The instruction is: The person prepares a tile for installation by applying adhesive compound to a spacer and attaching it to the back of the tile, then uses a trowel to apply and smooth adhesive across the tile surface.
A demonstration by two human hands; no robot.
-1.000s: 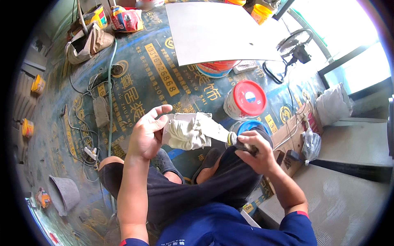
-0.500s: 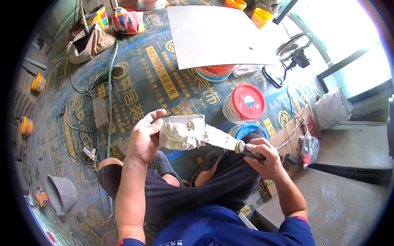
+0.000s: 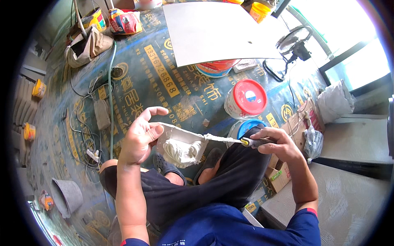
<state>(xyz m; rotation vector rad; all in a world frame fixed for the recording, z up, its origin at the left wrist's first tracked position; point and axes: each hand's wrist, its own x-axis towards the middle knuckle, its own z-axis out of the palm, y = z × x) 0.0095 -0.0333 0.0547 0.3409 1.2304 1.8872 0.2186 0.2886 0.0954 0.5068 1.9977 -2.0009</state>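
A pale rectangular plate [image 3: 175,133] carries a thick swirl of white putty [image 3: 180,151]. My left hand [image 3: 139,140] grips the plate at its left edge, thumb over the rim and index finger stretched out. Whether the plate has a handle behind my fingers is hidden. My right hand [image 3: 280,144] is closed round the dark handle of a putty knife [image 3: 225,139]. Seen nearly edge-on, the knife's blade is coated white, and its tip meets the plate's upper right corner. Both tools are above my lap.
Beyond my knees stand a red-lidded bucket [image 3: 249,98] and a blue-rimmed bucket [image 3: 251,123]. A large white board [image 3: 217,33] rests over another bucket. A fan [image 3: 297,45] stands at the right. Cables [image 3: 84,131] and a hose [image 3: 111,94] cross the floor sheet at left; tiles [image 3: 328,197] lie at right.
The putty knife has turned from showing its flat blade to nearly edge-on, and my right hand has risen slightly. The plate has tilted, its right side lower, baring more of its surface.
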